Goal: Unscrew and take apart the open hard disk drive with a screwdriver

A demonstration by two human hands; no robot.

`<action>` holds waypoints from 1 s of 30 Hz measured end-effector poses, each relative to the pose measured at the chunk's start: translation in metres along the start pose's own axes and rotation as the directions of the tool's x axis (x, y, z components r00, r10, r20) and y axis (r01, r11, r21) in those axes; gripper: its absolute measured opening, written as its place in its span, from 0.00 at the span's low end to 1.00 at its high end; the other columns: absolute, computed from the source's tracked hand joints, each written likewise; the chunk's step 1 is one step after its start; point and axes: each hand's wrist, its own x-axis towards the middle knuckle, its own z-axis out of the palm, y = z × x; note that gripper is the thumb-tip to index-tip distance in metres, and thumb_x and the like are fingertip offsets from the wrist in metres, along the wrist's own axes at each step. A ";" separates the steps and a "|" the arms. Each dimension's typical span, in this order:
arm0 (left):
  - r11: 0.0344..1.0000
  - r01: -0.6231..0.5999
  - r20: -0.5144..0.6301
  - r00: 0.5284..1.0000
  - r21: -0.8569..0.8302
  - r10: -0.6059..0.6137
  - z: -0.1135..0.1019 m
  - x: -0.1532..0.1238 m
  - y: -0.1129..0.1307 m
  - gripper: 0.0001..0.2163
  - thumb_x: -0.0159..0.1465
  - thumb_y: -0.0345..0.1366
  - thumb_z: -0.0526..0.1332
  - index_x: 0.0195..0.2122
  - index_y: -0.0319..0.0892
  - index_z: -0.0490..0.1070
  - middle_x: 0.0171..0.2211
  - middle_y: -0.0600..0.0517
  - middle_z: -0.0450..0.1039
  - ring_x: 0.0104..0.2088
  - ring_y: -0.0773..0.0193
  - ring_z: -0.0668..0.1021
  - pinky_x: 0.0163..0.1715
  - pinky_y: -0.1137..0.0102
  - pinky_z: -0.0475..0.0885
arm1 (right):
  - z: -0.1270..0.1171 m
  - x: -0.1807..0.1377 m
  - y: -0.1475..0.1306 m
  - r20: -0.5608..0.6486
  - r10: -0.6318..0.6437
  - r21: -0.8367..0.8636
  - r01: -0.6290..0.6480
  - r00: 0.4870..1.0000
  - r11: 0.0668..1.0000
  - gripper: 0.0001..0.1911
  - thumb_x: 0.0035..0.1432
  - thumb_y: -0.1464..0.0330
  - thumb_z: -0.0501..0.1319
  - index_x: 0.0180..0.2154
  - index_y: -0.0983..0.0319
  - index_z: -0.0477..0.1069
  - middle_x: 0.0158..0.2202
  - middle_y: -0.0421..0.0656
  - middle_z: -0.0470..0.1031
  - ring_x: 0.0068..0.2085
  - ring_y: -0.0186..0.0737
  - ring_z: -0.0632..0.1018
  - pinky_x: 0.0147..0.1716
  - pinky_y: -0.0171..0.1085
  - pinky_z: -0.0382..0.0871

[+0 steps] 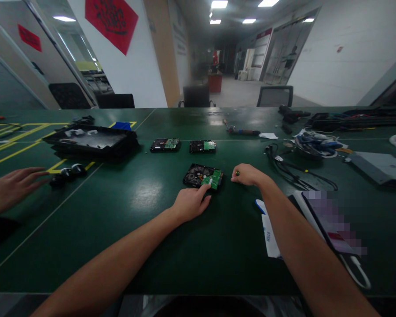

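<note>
A hard drive [199, 174] lies on the green table [145, 211] with its green circuit board [213, 179] facing up. My left hand [190, 203] rests at its near edge, fingers touching the drive and the board's corner. My right hand [247, 175] sits just right of the drive, pinched round a small dark tool with a yellow-green tip [236, 173]. Two more hard drives [165, 144] [202, 146] lie farther back.
A black tray [89, 141] stands at the back left, with small black caps [67, 173] before it. Another person's hand [11, 187] lies flat at the left edge. Cables [293, 169], a screwdriver [242, 131], a metal plate [379, 165] and papers [270, 235] lie to the right.
</note>
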 end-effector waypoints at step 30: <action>0.996 0.074 -0.110 0.991 -0.056 -0.080 0.003 0.000 -0.005 0.16 0.72 0.44 0.51 0.56 0.45 0.66 0.35 0.50 0.81 0.34 0.57 0.82 0.33 0.66 0.71 | -0.012 -0.012 -0.005 -0.083 -0.023 0.110 0.032 0.996 0.993 0.08 0.56 0.68 0.66 0.37 0.62 0.82 0.39 0.45 0.83 0.40 0.43 0.81 0.39 0.36 0.71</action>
